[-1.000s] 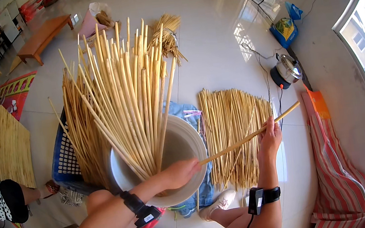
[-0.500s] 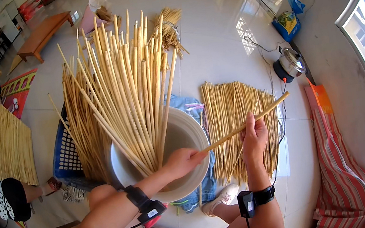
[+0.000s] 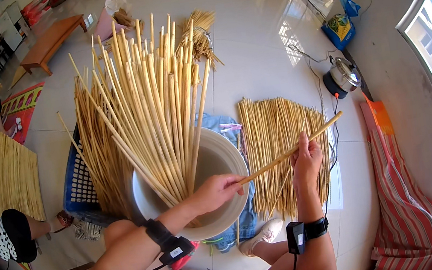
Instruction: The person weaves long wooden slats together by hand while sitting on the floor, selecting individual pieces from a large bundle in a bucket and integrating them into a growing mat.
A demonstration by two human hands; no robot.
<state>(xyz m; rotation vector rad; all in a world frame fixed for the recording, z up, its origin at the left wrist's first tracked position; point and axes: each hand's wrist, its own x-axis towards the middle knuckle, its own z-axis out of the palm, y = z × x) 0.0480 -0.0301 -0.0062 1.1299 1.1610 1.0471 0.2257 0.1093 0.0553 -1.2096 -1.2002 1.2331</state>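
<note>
A single pale straw-coloured stalk (image 3: 280,158) slants up to the right between my two hands. Its lower left end is pinched in my left hand (image 3: 219,191), over the rim of a white bucket (image 3: 234,157). Farther along the stalk, my right hand (image 3: 306,158) grips it with fingers closed, the index finger pointing up. Many similar thick stalks (image 3: 160,109) stand upright in the bucket, fanning out at the top. Below my right hand, a mat-like row of stalks (image 3: 262,128) lies on the floor, partly on blue denim cloth (image 3: 247,221).
A blue plastic basket (image 3: 76,193) holding thinner stalks stands left of the bucket. A metal pot (image 3: 344,74) with cords sits at the right wall, near striped cloth (image 3: 401,192). Other people (image 3: 16,229) hold stalk mats at the left. A low wooden bench (image 3: 54,43) stands behind.
My right hand has shifted slightly to the right along the stalk. The stalk now lies a little lower, its left end showing more clearly in my left fingers.
</note>
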